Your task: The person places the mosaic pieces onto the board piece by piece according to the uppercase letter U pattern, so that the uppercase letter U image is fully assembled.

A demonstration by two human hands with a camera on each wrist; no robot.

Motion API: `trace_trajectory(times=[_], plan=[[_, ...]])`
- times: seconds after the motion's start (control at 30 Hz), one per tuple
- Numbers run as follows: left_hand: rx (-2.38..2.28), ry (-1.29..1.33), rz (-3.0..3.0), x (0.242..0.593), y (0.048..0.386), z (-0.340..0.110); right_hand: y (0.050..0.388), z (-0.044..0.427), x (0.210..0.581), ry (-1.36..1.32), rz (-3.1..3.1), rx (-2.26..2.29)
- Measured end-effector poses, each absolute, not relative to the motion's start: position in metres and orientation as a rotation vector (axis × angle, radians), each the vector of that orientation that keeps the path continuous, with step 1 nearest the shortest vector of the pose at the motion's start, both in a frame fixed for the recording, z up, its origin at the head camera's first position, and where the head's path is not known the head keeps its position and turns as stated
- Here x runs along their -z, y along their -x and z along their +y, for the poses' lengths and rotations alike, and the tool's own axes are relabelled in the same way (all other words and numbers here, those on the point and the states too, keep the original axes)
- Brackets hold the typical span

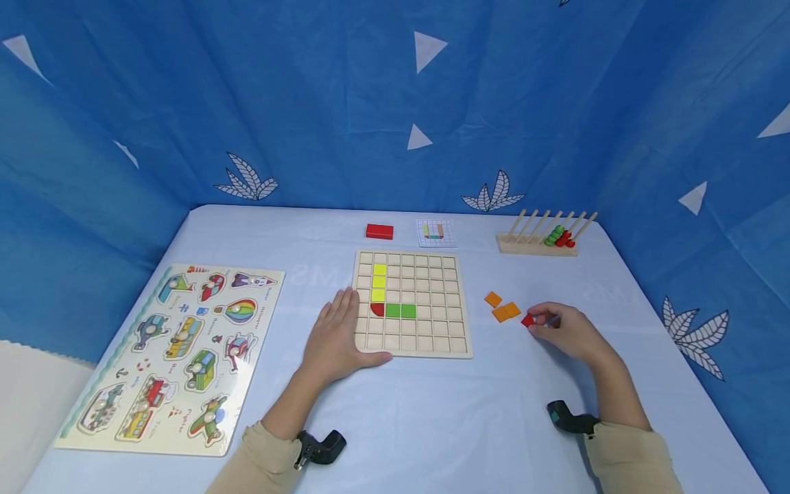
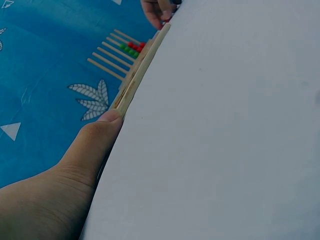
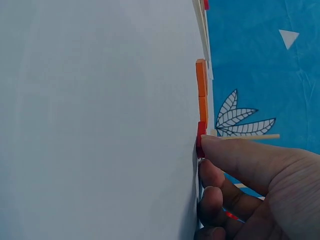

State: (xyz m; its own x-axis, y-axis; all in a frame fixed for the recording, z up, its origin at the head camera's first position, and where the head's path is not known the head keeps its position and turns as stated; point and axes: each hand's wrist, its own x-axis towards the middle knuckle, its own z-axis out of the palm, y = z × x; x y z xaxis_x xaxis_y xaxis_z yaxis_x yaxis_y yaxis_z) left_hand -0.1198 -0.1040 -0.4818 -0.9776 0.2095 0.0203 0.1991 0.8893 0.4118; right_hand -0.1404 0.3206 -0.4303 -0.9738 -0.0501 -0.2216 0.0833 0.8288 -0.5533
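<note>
My left hand (image 1: 334, 336) lies along the left edge of a wooden grid board (image 1: 432, 337), fingers straight, thumb on its front edge. In the left wrist view the thumb (image 2: 92, 145) touches the board's side. On the board, three yellow squares (image 1: 379, 282) run down to a red quarter-round tile (image 1: 378, 310), followed by two green squares (image 1: 400, 311). Right of the board, my right hand (image 1: 569, 331) pinches a small red tile (image 1: 527, 320) at the tabletop; its shape is partly covered. Close by lie three orange squares (image 1: 511, 310), also seen edge-on in the right wrist view.
Behind the board are a red block (image 1: 379, 232) and a pattern card (image 1: 436, 234). A peg rack (image 1: 537, 248) with green and red beads stands at the back right. A vehicle puzzle board (image 1: 230, 412) covers the left side. Blue curtain (image 1: 345, 103) surrounds the table.
</note>
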Motion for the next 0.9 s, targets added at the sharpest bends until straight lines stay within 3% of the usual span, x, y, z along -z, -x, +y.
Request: trace_trajectory(times=[0.9], plan=[[-0.640,-0.322,3.028,0.4837,0.1206,-0.1040,0.1407,0.3246,0.4323,-0.015,2.832,0.818]])
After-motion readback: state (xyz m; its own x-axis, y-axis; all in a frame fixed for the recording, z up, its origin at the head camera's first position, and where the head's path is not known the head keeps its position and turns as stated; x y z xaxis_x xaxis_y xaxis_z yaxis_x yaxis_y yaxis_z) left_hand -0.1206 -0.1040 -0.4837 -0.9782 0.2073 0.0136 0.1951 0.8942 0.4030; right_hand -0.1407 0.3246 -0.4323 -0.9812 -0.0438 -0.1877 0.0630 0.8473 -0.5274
